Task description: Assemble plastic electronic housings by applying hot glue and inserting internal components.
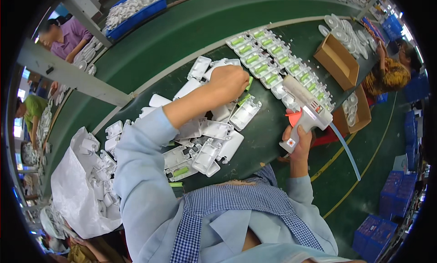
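Note:
My left hand [227,82] is closed over the far side of a heap of white plastic housings [207,128]. At its fingertips shows a green battery [249,83], apparently pinched there, partly hidden by the fingers. Just below lies another green cylinder [244,99] beside an upturned white housing [246,115]. My right hand [302,147] grips a white glue gun [310,115] with an orange trigger [293,117]; a pale blue glue stick [346,149] trails from its back end. Beyond the gun's front, housings with green batteries [268,65] stand in rows, partly covered by the gun.
A white sack [73,190] of housings stands at the left. Open cardboard boxes [337,60] and round white parts [348,35] are at the right. A blue crate [136,15] of white parts sits across the green conveyor [191,26]. Other people work nearby.

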The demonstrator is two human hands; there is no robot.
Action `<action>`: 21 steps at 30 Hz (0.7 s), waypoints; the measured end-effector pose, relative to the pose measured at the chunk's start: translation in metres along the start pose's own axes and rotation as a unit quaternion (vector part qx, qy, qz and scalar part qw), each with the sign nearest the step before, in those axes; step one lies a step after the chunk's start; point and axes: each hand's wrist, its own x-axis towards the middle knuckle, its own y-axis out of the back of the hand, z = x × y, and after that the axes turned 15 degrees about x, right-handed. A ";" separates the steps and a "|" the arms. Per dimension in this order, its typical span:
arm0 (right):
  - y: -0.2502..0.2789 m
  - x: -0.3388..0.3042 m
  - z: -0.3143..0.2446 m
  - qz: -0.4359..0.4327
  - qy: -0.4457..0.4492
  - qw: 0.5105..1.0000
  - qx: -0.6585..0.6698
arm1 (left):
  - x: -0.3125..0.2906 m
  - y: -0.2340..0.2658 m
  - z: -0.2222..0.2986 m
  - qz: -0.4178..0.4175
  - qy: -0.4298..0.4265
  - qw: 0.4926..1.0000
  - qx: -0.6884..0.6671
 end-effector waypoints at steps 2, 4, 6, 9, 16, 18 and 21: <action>0.000 0.002 -0.001 0.001 0.005 1.000 0.008 | 0.016 -0.010 0.006 -0.021 0.016 1.000 0.004; 0.003 0.003 -0.002 0.006 -0.001 1.000 0.004 | 0.028 -0.019 0.012 -0.038 0.012 0.999 0.028; 0.003 0.003 -0.004 0.016 -0.002 1.000 0.008 | 0.031 -0.030 0.016 -0.009 0.001 0.999 0.049; -0.003 0.002 -0.012 0.017 -0.011 1.000 0.007 | 0.033 -0.042 0.017 0.072 -0.025 0.994 0.075; -0.001 -0.004 -0.077 0.043 -0.053 0.991 -0.118 | 0.030 -0.046 0.013 0.041 -0.005 0.996 0.079; 0.008 0.002 -0.095 0.031 -0.077 0.979 -0.186 | 0.036 -0.050 0.013 0.046 -0.005 0.996 0.073; 0.012 0.005 -0.106 0.038 -0.112 0.967 -0.227 | 0.038 -0.055 0.010 0.050 0.016 0.997 0.058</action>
